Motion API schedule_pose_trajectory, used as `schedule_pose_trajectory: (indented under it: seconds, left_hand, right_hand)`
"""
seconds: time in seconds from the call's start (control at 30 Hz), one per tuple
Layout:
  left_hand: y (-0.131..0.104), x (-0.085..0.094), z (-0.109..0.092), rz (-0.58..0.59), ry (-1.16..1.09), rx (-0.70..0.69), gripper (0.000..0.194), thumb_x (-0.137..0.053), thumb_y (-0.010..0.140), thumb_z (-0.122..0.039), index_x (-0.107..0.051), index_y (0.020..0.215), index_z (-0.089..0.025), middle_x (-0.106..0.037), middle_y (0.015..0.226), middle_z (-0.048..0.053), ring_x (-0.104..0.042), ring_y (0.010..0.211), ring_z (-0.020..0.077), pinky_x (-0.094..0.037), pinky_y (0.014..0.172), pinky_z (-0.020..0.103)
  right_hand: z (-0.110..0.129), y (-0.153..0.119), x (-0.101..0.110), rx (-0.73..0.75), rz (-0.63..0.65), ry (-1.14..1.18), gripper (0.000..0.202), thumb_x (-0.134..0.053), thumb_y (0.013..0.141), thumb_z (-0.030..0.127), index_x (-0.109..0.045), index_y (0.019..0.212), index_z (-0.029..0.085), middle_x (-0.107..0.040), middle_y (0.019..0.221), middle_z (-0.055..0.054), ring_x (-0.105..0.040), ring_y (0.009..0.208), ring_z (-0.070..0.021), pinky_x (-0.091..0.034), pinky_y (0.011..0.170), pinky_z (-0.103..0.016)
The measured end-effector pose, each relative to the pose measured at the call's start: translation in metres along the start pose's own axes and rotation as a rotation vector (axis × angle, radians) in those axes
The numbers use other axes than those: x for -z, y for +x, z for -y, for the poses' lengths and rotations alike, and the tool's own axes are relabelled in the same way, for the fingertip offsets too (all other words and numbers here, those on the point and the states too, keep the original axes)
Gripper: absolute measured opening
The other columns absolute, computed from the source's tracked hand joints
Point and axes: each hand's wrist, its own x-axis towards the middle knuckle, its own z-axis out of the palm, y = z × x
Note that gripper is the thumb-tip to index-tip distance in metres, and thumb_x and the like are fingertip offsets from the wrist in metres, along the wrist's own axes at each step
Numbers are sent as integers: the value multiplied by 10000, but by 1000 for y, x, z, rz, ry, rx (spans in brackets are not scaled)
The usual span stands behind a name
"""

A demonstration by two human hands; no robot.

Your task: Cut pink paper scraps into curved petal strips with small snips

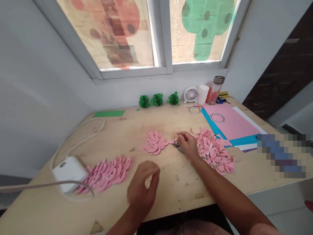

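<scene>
My right hand (pixel 188 146) is holding small dark metal scissors (pixel 175 144) beside clustered, scalloped pink paper pieces (pixel 155 143) on the wooden bench (pixel 176 195), my left hand (pixel 142 184) is hovering loosely curved, and overlapping pink paper strips (pixel 110 174) are already lying cut at left (remainder unclear).

Along the far edge of your desk (pixel 122 135), three ruffled green bunches (pixel 156 99) sit in a row against the wall (pixel 117 94). Toward the far right corner you have a small white fan (pixel 191 94), a white cylinder (pixel 202 94) and an upright clear bottle (pixel 215 93) with a metallic lid. A flat green strip (pixel 109 113) lies at the far left corner. By the left edge is a white box (pixel 68 171), with a pale cord (pixel 104 124) looping beside it. Above, your window (pixel 165 36) shows a spotted red shape (pixel 132 16) and a spotted green shape (pixel 215 23).
</scene>
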Motion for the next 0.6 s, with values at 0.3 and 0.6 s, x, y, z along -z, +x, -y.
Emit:
schedule_pose_trajectory:
  seconds: [0.3,0.6]
  left_hand:
    - [25,-56,52,405,174,268,354,-410,847,-340,-544,565,-172,-572,540,7,-515,517,123,-358,506,235]
    - [36,-91,58,439,336,55,130,-467,795,-167,-588,834,-190,-631,815,54,-553,807,202,-393,731,328]
  right_hand:
    - [-3,11,9,9,-90,-34,308,-489,779,405,-613,856,135,-572,551,14,-470,434,-94,-390,445,-210]
    - [1,9,14,82,94,-557,224,-460,802,302,-648,837,187,-666,730,-16,-581,647,-146,-407,590,-238]
